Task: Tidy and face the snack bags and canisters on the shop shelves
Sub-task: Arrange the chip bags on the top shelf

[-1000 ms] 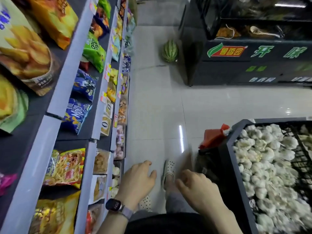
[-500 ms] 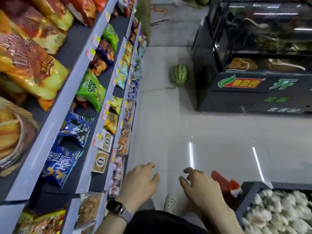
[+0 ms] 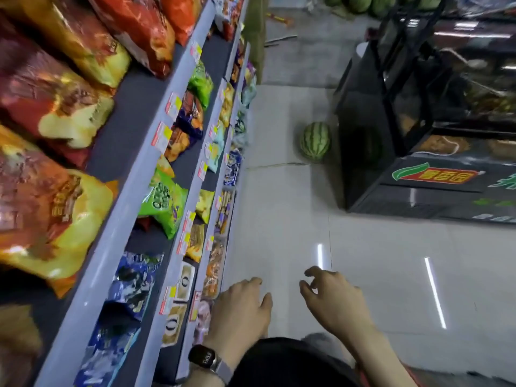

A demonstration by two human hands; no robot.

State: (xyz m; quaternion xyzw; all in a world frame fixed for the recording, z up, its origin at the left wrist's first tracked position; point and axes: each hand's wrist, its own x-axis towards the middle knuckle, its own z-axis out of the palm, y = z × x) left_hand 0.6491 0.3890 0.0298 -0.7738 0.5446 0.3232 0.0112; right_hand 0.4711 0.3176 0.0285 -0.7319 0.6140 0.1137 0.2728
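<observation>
Shelves [image 3: 131,185] left; green bag [image 3: 163,202] faces aisle, long axis tilted (corner down).

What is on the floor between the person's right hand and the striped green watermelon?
In the head view: pale floor tiles, bare except a reflected light streak near the right hand and a thin cord beside the striped green watermelon.

1. On the black display case [image 3: 360,169], a red panel [image 3: 438,176] with a green leaf bears yellow Chinese characters, too blurred to read surely; the green characters to its right are cut by the frame edge;
2. On a lower shelf, the cream boxes [image 3: 185,280] each show a large "O";
3. The green bag [image 3: 162,199] has rounded white letters, unreadable;
4. The price tags [image 3: 173,103] have print too small to read.
</observation>
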